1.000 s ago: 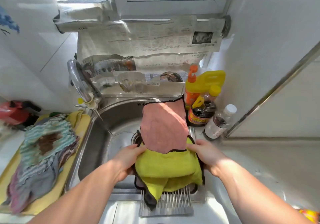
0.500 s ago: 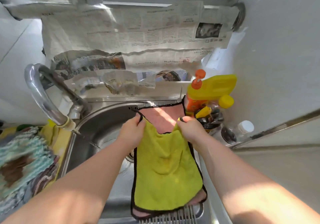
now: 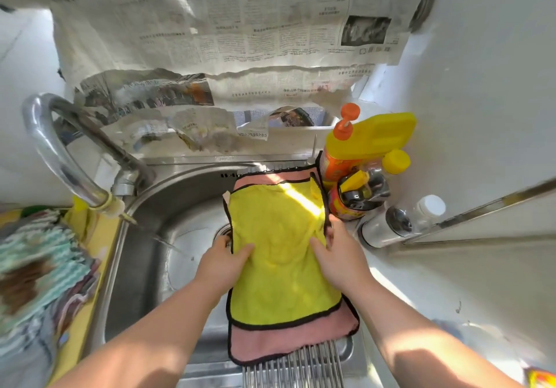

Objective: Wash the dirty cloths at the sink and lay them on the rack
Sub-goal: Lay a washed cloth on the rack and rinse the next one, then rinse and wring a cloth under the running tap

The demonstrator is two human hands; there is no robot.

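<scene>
1. Several dirty cloths (image 3: 39, 273) lie heaped on a yellow tray (image 3: 90, 291) at the far left, just beside the sink (image 3: 144, 267). They are probably parked there so the next one is close to the water (the heap is blurred, so their count cannot be told).
2. The faucet (image 3: 60, 153) arches over the sink's left rim, with its spout aimed into the basin and well apart from the rack side.
3. The left hand (image 3: 224, 263) pinches the left edge of the yellow cloth (image 3: 279, 267), thumb on top and fingers at the hem. This grasp seems meant to pull the fabric flat.
4. The yellow cloth lies spread on a pink cloth (image 3: 288, 342), which shows beyond it at the far and near ends. Both rest on the rack (image 3: 298, 369), whose metal bars show at the near edge. The rack spans the sink's right part, presumably so drips fall into the basin.
5. The right hand (image 3: 340, 255) mirrors the left, gripping the cloth's right edge with the thumb on top. Laying this cloth looks nearly done.
6. Bottles cluster in the counter corner, and the detergent bottle (image 3: 361, 144) stands just beside the pink cloth's far corner.
</scene>
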